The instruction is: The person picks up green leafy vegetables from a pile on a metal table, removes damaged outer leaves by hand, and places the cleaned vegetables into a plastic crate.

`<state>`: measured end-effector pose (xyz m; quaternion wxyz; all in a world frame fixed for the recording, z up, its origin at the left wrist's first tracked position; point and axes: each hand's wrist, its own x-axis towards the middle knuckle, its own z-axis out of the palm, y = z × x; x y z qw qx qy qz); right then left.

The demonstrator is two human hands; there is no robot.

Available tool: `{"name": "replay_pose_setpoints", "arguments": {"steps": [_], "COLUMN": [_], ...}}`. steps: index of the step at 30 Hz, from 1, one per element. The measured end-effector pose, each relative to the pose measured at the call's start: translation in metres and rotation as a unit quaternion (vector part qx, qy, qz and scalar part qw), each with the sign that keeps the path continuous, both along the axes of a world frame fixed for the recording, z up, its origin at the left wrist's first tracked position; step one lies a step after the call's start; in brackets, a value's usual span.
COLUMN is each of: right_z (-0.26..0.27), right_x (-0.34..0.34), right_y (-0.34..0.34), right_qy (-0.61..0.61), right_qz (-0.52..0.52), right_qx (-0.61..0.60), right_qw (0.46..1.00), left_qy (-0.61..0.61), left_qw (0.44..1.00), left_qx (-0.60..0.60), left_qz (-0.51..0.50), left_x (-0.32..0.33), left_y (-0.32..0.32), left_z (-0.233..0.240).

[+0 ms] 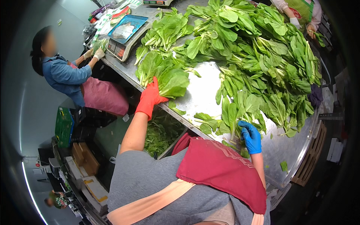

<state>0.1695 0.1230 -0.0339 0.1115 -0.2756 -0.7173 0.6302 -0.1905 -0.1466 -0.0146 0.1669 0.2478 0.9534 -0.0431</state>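
Note:
My left hand (149, 97), in a red rubber glove, is at the table's near edge with its thumb and index finger around the side of a bunch of leafy greens (173, 81). The bunch lies on the metal table, its broad leaf beside my thumb. My right hand (251, 138), in a blue glove, hovers at the near side of the table with its fingers bent and apart. No held thing shows in it. Just left of its fingertips is a loose green stalk with leaves (232, 116), among smaller scattered leaves (208, 123).
A large heap of greens (253, 53) covers the table's far right. Beyond my left hand stands a scale with a blue tray (128, 28). A gloved co-worker (70, 70) handles a bag beside it; another person (301, 14) stands across. Below the edge sits a crate of greens (163, 135).

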Motion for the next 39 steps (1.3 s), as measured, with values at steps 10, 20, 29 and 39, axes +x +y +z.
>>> {"name": "replay_pose_setpoints", "arguments": {"steps": [10, 20, 29, 39], "right_z": [0.009, -0.009, -0.028, -0.047], "right_x": [0.002, 0.011, 0.068, 0.073], "right_y": [-0.004, 0.013, 0.143, 0.14], "right_qy": [-0.005, -0.007, -0.134, -0.138], "right_qz": [0.004, 0.0, -0.24, -0.247], "right_qx": [0.047, 0.159, 0.438, 0.346], "right_qw": [0.999, 0.987, 0.856, 0.895], "left_qy": [0.091, 0.149, 0.104, -0.159], "left_qw": [0.991, 0.987, 0.954, 0.855], "left_qx": [-0.024, 0.062, 0.281, 0.48], "left_qz": [0.095, -0.006, -0.007, -0.115], "left_x": [-0.003, -0.013, -0.004, 0.099], "left_y": [0.021, -0.016, 0.004, 0.109], "left_z": [-0.001, -0.041, 0.042, 0.061]}}
